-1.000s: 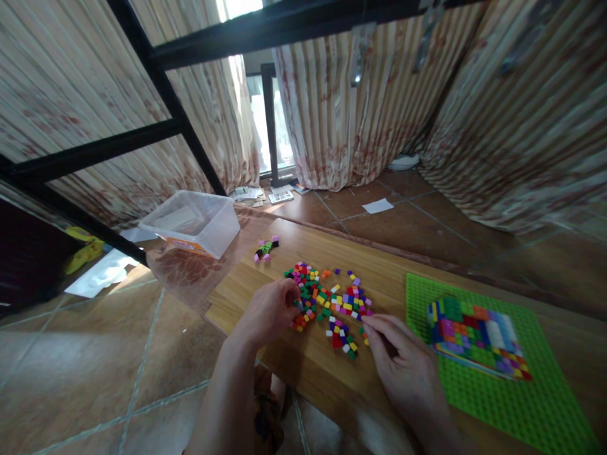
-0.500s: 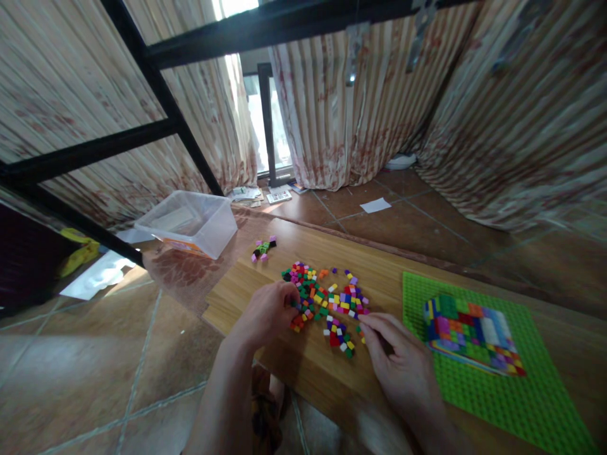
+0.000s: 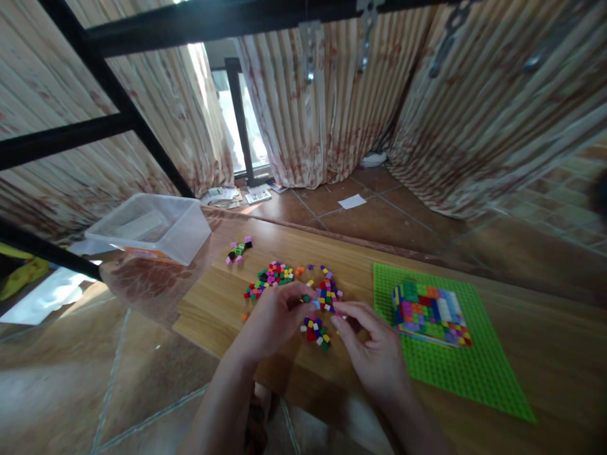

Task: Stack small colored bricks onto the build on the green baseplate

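Observation:
Over the loose toy bricks [image 3: 275,275], my left hand [image 3: 279,316] is closed in a pinch, with a light blue brick [image 3: 315,304] at its fingertips. My right hand [image 3: 372,341] is closed too, thumb against forefinger, beside the nearer cluster of bricks [image 3: 315,332]; whatever sits in that pinch is too small to make out. To the right, a block of multicoloured bricks [image 3: 431,313] stands on a green studded baseplate [image 3: 474,373]. Part of the brick pile is hidden behind my left hand.
The wooden tabletop [image 3: 346,253] carries all the bricks. A small group of pink, black and green pieces [image 3: 239,250] lies at its far left. Beyond that end stands a clear plastic bin [image 3: 184,234]. A black metal frame [image 3: 114,95] crosses the upper left before striped curtains [image 3: 303,114].
My left hand has moved right across the pile, closer to my right hand, carrying the light blue brick. The view has turned right, so the table and bin appear farther left.

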Available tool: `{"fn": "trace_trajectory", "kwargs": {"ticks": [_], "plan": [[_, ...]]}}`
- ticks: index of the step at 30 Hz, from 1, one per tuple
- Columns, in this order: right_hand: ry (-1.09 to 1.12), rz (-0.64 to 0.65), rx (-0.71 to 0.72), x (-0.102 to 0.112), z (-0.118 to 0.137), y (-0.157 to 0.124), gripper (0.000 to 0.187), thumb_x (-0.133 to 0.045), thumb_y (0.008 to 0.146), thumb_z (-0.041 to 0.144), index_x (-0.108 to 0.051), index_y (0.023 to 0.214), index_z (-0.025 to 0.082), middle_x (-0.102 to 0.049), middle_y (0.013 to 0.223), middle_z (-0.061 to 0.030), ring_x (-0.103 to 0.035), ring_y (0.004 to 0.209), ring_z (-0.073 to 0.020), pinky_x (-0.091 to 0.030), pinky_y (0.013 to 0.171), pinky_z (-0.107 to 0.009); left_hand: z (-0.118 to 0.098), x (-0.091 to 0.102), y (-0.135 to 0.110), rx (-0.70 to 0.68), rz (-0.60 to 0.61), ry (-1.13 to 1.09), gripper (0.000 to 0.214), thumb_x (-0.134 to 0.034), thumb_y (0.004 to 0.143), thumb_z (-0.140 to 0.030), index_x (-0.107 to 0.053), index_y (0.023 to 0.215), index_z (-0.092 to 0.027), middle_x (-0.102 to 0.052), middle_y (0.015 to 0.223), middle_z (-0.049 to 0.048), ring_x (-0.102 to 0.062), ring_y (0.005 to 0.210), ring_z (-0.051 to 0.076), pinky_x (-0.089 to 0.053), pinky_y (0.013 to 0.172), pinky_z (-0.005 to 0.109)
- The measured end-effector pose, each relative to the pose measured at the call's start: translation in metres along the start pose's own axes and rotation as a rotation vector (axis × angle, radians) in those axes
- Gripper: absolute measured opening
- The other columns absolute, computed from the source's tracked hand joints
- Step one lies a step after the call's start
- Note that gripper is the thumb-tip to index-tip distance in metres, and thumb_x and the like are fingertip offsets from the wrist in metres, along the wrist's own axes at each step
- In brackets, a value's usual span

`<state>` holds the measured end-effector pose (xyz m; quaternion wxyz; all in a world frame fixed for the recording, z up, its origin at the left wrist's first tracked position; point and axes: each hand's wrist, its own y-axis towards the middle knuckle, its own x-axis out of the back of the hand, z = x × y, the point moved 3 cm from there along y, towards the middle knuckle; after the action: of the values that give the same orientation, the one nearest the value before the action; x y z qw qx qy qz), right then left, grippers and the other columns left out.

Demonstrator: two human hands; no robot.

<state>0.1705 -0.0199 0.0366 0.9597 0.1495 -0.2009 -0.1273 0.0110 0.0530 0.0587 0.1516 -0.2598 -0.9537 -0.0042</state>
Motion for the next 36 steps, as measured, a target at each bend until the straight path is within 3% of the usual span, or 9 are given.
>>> {"fn": "trace_trajectory", "kwargs": {"ticks": [3,7,15,23,27,30,33,36], "plan": [[0.116,-0.015,-0.099,0.0,0.001,0.002,0.018,-0.063,0.087,0.033,-0.069,0.101,0.023,-0.069,0.094,-0.0051,-0.065,0.083,-0.0165,-0.053,0.071,-0.028,-0.004,-0.017,0.001,-0.006,0.091,-0.153,0.015,-0.062,0.084,-0.029,-0.066,0.092,-0.018,-0.069,0.083,0.0021,-0.062,0.078,0.014,-0.049,0.071,0.024],[0.251,-0.052,-0.201,0.002,-0.001,0.006,0.015,-0.068,0.082,0.033,-0.071,0.09,0.021,-0.07,0.085,-0.0031,-0.065,0.079,-0.0166,-0.053,0.072,-0.029,-0.009,-0.028,0.002,0.013,0.086,-0.262,0.017,-0.068,0.079,-0.032,-0.066,0.089,-0.017,-0.069,0.08,0.0013,-0.061,0.072,0.012,-0.049,0.067,0.022],[0.469,-0.041,-0.383,0.008,-0.005,0.008,0.018,-0.073,0.073,0.036,-0.072,0.078,0.018,-0.065,0.059,0.0006,-0.056,0.053,-0.0119,-0.047,0.051,-0.024,-0.011,-0.035,0.002,0.064,0.091,-0.35,0.026,-0.075,0.073,-0.038,-0.067,0.079,-0.014,-0.069,0.073,0.0046,-0.065,0.067,0.015,-0.053,0.065,0.026],[0.761,-0.047,-0.534,0.007,-0.008,0.007,0.025,-0.081,0.064,0.039,-0.073,0.075,0.019,-0.068,0.064,-0.0012,-0.058,0.053,-0.0121,-0.052,0.053,-0.026,-0.021,-0.035,0.003,0.108,0.157,-0.432,0.028,-0.078,0.069,-0.039,-0.069,0.078,-0.014,-0.072,0.073,0.0049,-0.067,0.066,0.016,-0.056,0.066,0.029],[0.847,-0.103,-0.519,0.009,-0.003,0.009,0.024,-0.079,0.067,0.036,-0.074,0.087,0.023,-0.069,0.073,0.0,-0.059,0.057,-0.0099,-0.053,0.056,-0.024,-0.018,-0.033,0.007,0.126,0.126,-0.423,0.03,-0.077,0.068,-0.04,-0.068,0.08,-0.014,-0.07,0.071,0.003,-0.064,0.063,0.013,-0.053,0.062,0.025],[0.81,-0.056,-0.439,0.017,0.005,0.01,0.021,-0.073,0.076,0.035,-0.074,0.095,0.026,-0.067,0.071,0.0015,-0.059,0.059,-0.0101,-0.053,0.06,-0.025,-0.012,-0.03,0.012,0.135,0.062,-0.399,0.03,-0.076,0.069,-0.039,-0.069,0.084,-0.015,-0.069,0.07,0.0015,-0.061,0.061,0.011,-0.05,0.06,0.023],[0.71,-0.087,-0.347,0.042,0.008,0.014,0.016,-0.069,0.08,0.036,-0.074,0.091,0.026,-0.066,0.069,0.001,-0.06,0.06,-0.0118,-0.054,0.06,-0.028,-0.005,-0.027,0.016,0.158,-0.008,-0.335,0.028,-0.074,0.069,-0.038,-0.069,0.085,-0.015,-0.066,0.067,0.0002,-0.059,0.059,0.011,-0.049,0.058,0.022],[0.58,-0.252,-0.246,0.084,0.004,0.018,0.013,-0.067,0.081,0.036,-0.072,0.089,0.027,-0.065,0.071,0.0007,-0.059,0.059,-0.0121,-0.054,0.059,-0.028,0.002,-0.024,0.018,0.151,-0.068,-0.265,0.027,-0.072,0.07,-0.039,-0.069,0.083,-0.016,-0.066,0.069,0.0001,-0.058,0.06,0.012,-0.049,0.058,0.023]]}}
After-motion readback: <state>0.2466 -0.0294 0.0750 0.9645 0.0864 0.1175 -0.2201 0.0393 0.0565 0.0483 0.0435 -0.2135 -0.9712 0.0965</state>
